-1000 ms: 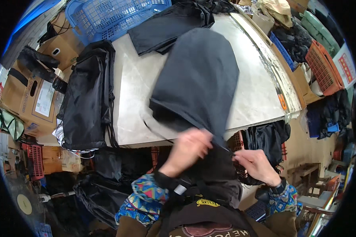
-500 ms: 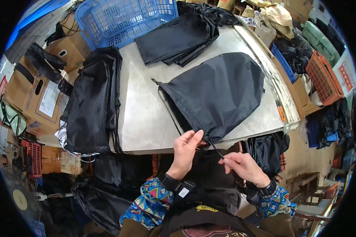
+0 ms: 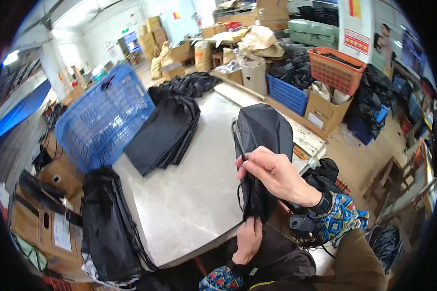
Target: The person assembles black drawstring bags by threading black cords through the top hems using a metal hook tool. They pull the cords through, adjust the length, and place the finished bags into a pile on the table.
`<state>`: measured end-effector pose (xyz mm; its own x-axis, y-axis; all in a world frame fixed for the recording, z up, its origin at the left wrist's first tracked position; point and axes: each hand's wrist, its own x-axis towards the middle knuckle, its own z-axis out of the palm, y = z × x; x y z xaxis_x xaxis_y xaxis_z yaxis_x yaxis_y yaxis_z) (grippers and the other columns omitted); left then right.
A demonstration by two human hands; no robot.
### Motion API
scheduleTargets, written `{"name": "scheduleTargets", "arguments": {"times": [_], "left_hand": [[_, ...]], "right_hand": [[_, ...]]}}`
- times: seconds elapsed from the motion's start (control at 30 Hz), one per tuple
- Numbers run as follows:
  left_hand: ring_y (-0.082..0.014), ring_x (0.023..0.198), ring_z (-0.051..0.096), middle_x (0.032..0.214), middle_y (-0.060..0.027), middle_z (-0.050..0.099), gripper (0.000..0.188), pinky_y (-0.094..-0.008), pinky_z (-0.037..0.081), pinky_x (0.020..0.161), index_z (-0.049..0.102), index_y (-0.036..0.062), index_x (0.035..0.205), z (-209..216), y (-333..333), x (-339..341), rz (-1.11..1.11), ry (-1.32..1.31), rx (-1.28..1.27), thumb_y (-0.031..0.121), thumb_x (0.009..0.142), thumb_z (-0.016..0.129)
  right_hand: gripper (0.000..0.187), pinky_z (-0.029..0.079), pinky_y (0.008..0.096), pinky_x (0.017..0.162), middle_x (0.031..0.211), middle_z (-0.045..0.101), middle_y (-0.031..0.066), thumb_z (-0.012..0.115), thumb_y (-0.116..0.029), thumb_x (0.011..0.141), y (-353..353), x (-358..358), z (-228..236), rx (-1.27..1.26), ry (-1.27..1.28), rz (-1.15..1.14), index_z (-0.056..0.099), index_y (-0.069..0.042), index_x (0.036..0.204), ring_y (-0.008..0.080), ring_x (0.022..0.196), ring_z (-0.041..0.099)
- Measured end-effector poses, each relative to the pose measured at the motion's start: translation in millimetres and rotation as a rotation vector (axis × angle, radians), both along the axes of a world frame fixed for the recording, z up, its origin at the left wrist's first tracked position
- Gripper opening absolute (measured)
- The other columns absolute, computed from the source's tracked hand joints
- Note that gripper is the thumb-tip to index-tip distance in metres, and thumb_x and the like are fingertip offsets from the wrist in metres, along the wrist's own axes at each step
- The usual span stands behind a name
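Note:
A black drawstring bag point(image 3: 264, 128) lies along the right side of the pale tabletop, its near end hanging at the table's front edge. My left hand point(image 3: 248, 241) is closed on that near end, fingers partly hidden by the fabric. Above the bag's left edge, my right hand point(image 3: 277, 175) pinches a thin dark cord point(image 3: 239, 140) of the bag. A loop of cord hangs along the bag's left side, below the right fingers. Further left, a fanned stack of flat black bags point(image 3: 165, 133) lies on the table, and another black stack point(image 3: 104, 223) drapes over its left end.
A blue plastic basket point(image 3: 107, 114) leans at the table's far left, beside cardboard boxes point(image 3: 31, 220). An orange-handled cutter point(image 3: 299, 153) lies by the right edge. Beyond stand an orange crate point(image 3: 335, 70), a blue crate point(image 3: 287, 94) and a carton point(image 3: 325, 114). A person point(image 3: 385, 46) stands far right.
My view has tilted up and swung right. The right hand has risen and moved over the bag with the cord, while the left hand stays low at its near end. The bag now looks narrower.

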<state>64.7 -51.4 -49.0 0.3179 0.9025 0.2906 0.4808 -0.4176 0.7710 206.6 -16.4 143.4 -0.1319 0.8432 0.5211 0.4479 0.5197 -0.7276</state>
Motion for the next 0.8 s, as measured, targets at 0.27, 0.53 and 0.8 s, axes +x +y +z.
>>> {"name": "scheduleTargets", "arguments": {"times": [0.27,0.53,0.8], "left_hand": [[-0.0257,0.065,0.055,0.076,-0.0196,0.053,0.033,-0.0376,0.044,0.063,0.050,-0.0066,0.115,-7,23,-44,0.306,-0.389,-0.187,0.014,0.092,0.041],[-0.0244,0.071,0.065,0.112,-0.0083,0.055,0.033,-0.0315,0.053,0.058,0.047,0.0117,0.120,23,56,-71,0.479,-1.098,-0.479,0.028,0.091,0.043],[-0.0224,0.079,0.065,0.102,-0.0098,0.060,0.031,-0.0319,0.054,0.063,0.049,0.0038,0.118,27,49,-98,0.477,-0.860,-0.373,0.016,0.091,0.041]], "right_hand": [[0.023,0.043,0.0273,0.077,0.087,0.051,0.0053,0.042,-0.018,0.099,-112,127,98,0.943,0.660,-0.170,0.050,0.003,0.105,0.0143,0.076,0.047],[0.027,0.038,0.0247,0.058,0.098,0.058,0.0084,0.041,-0.024,0.100,-108,117,63,1.087,0.640,-0.421,0.053,-0.001,0.110,0.0108,0.070,0.045],[0.029,0.037,0.0230,0.044,0.078,0.059,0.0075,0.038,-0.027,0.101,-75,77,64,1.147,0.774,-0.471,0.053,-0.002,0.102,0.0083,0.051,0.047]]}}
